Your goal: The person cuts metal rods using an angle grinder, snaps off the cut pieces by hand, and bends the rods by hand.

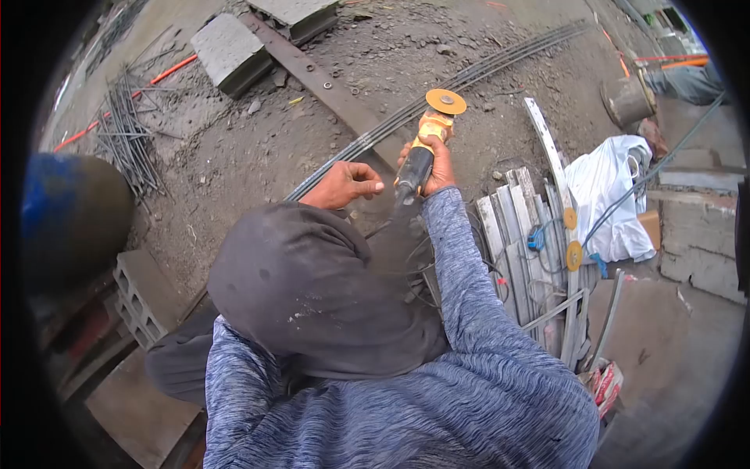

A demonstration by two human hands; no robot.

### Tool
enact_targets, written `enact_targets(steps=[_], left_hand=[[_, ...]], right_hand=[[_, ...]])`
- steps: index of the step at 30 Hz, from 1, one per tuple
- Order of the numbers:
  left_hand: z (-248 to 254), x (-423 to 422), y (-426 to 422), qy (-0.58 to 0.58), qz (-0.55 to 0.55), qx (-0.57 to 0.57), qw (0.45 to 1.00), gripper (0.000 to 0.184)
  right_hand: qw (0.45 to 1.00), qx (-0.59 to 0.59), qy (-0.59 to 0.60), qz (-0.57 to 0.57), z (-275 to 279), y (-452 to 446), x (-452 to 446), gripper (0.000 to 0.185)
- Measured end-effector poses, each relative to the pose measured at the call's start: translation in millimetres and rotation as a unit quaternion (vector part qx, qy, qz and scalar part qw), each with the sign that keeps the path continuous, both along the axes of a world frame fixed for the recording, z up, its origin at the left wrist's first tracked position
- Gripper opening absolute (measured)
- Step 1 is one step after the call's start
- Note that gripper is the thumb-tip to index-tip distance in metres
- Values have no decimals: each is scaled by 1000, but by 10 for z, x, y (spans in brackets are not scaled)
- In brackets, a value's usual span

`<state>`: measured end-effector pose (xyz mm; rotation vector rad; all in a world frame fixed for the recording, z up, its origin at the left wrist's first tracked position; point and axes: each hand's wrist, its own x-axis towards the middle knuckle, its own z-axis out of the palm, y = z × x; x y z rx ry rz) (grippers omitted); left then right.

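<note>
My right hand (439, 166) is wrapped round the body of a yellow and black angle grinder (426, 148). The tool is raised, with its round orange disc (446, 102) at the far end. To its left, my left hand (344, 185) has its fingers curled in and the thumb close to them; anything between them is too small or hidden to make out. This hand is beside a bundle of long thin steel bars (406, 116), which runs up to the right across the dirt. A dark cloth covers my knee (297, 281).
Concrete blocks (230, 53) and a flat steel bar (308, 74) lie ahead. Cut rods (129, 129) are piled at left, near a dark drum (78, 211). At right are metal strips (519, 227), loose discs (574, 255), a white plastic bag (609, 195) and a person's leg (691, 82).
</note>
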<state>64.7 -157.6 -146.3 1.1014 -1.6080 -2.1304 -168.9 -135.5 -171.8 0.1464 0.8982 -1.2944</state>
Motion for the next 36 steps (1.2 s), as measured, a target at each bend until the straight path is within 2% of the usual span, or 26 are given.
enact_targets(steps=[7,9,12,18,21,26,30,36], left_hand=[[16,-19,39,18,7,-22,1000,24],[29,5,66,1,13,-38,999,24],[-9,25,62,-9,26,-43,999,25],[-67,92,48,-8,26,-40,999,27],[-87,118,72,-19,31,-18,999,23],[-123,222,102,33,33,44,998,26],[-119,249,164,-10,36,44,998,22],[-255,240,156,7,8,30,999,26]], right_hand=[[999,-21,-36,-18,-240,33,207,34],[996,15,-82,-14,-278,50,244,31],[998,-1,-54,-26,-341,50,317,33],[995,11,-87,-51,-322,28,403,34],[996,21,-64,-52,-308,44,434,34],[996,35,-63,-53,-266,50,486,33],[995,37,-63,-68,-246,40,532,28],[996,27,-63,-56,-267,71,585,28]])
